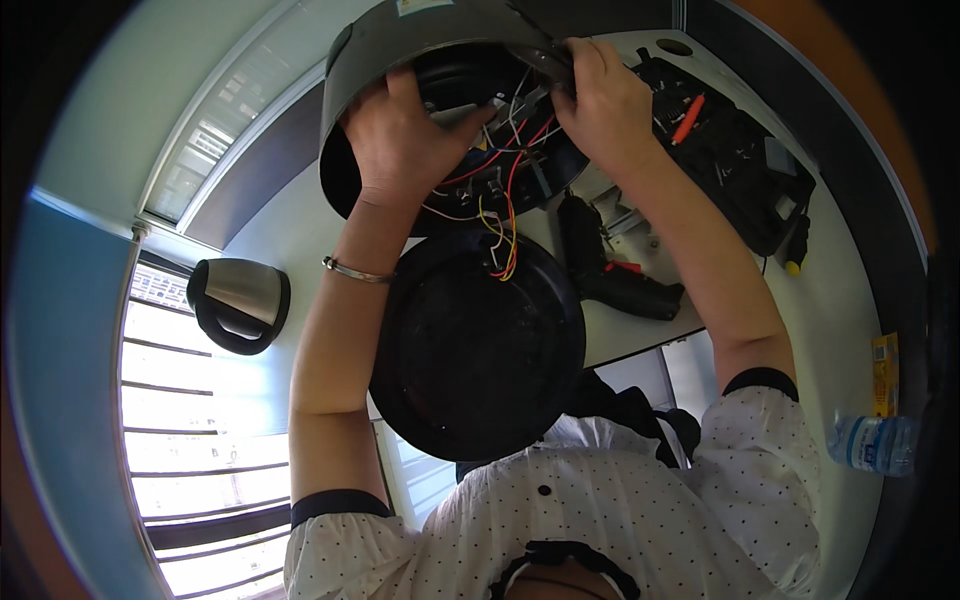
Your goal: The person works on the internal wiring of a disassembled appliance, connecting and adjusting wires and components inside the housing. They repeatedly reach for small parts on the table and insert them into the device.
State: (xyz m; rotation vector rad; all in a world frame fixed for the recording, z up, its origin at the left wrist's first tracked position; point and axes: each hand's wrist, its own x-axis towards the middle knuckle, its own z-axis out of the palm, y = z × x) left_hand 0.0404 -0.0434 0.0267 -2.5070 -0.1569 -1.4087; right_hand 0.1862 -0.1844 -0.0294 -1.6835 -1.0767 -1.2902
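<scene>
A dark grey round appliance housing (352, 62) lies tipped on its side at the far middle, its open underside facing me. Red, white and yellow wires (512, 190) run through it and out to a black round base cover (470, 350), which leans toward my body. Inside the housing is my left hand (405, 140), thumb stretched toward a grey part and the wires; its other fingers are bent and partly hidden, so what they grip is unclear. My right hand (610, 105) grips the housing's right rim, thumb on the inner side.
A black power drill (620, 285) lies right of the cover, beside small metal parts. Behind it sits an open black tool case (730, 170) with a red-handled tool (688, 120) and a screwdriver (797, 246). A kettle (240, 305) stands left, a water bottle (872, 444) right.
</scene>
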